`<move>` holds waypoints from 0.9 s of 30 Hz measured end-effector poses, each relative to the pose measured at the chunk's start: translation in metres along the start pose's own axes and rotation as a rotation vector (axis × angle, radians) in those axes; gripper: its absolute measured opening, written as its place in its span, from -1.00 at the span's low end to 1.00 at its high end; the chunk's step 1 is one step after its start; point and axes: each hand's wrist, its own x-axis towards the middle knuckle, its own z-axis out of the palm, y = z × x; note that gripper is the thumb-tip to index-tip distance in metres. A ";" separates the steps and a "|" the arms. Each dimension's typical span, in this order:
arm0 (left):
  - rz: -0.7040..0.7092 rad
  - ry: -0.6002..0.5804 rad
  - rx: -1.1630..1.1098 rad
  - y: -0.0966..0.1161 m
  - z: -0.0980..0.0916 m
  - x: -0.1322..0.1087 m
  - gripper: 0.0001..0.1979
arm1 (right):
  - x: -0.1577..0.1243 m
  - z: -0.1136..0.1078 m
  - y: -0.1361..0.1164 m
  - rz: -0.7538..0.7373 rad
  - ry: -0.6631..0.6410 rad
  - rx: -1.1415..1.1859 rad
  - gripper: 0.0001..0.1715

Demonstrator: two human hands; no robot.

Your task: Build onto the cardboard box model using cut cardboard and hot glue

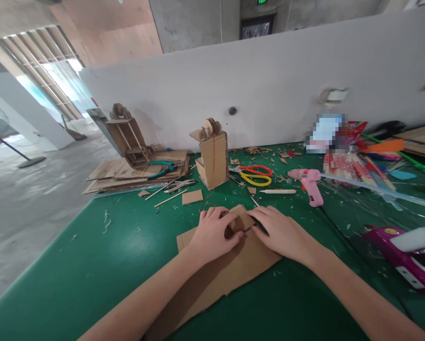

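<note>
A small square cardboard piece (242, 219) is held between my two hands, over a large flat cardboard sheet (230, 270) on the green table. My left hand (216, 234) curls its thumb and fingers at the left side of the small piece. On its right edge, my right hand (274, 232) pinches with thumb and forefinger. Just beyond my hands stands an upright cardboard box model (214, 161) with round cardboard discs on top and a reddish-brown string hanging down its front.
Scissors (257, 175), a white pen (278, 192), a pink glue gun (310, 184), pliers (180, 185) and a cardboard square (192, 197) lie beyond my hands. Stacked cardboard (106, 173) and another cardboard model (127, 137) are at left. A purple device (400, 251) sits at right.
</note>
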 end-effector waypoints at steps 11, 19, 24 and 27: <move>0.015 -0.006 -0.015 -0.001 -0.001 -0.001 -0.70 | 0.008 -0.022 0.020 0.155 0.073 0.095 -0.52; 0.100 -0.046 -0.036 -0.003 -0.009 -0.011 -0.68 | 0.019 -0.035 0.052 0.226 0.029 -0.045 -0.63; 0.112 -0.055 -0.025 -0.004 -0.011 -0.014 -0.67 | 0.031 -0.028 0.055 0.230 0.014 -0.347 -0.68; 0.111 -0.057 -0.021 -0.004 -0.011 -0.014 -0.68 | 0.040 -0.022 0.055 0.229 -0.011 -0.516 -0.69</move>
